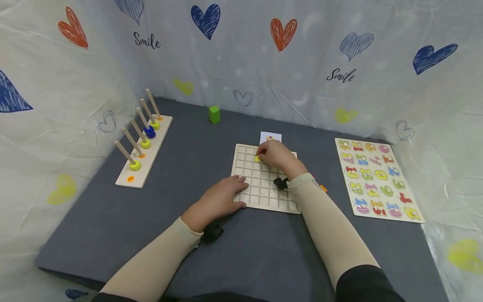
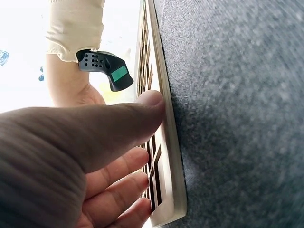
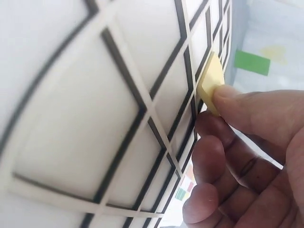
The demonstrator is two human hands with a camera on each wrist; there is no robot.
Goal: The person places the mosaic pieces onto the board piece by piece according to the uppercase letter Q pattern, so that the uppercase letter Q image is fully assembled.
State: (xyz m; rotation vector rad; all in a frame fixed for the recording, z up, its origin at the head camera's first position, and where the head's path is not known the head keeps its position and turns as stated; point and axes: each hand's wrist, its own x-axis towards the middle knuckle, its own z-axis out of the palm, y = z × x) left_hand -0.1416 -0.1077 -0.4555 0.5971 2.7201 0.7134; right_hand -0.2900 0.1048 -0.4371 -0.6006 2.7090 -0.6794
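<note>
A pale wooden grid board [image 1: 260,188] lies on the dark table in the head view. My right hand [image 1: 278,156] is over its far part, pinching a small yellow square tile [image 1: 257,159] between thumb and fingers. Up close in the right wrist view, the yellow tile [image 3: 212,80] stands tilted against the grid's ridges. My left hand [image 1: 223,196] rests at the board's near left edge. In the left wrist view its thumb lies along the rim and the other fingers touch the gridded face. Just beyond the board is a printed pattern card [image 1: 270,136], partly covered by the right hand.
A peg stand [image 1: 156,147] with yellow, blue and orange rings is at the left. A green block [image 1: 214,114] sits at the back. At the right lies a picture puzzle board [image 1: 377,180]. An orange piece [image 1: 323,188] shows beside my right forearm.
</note>
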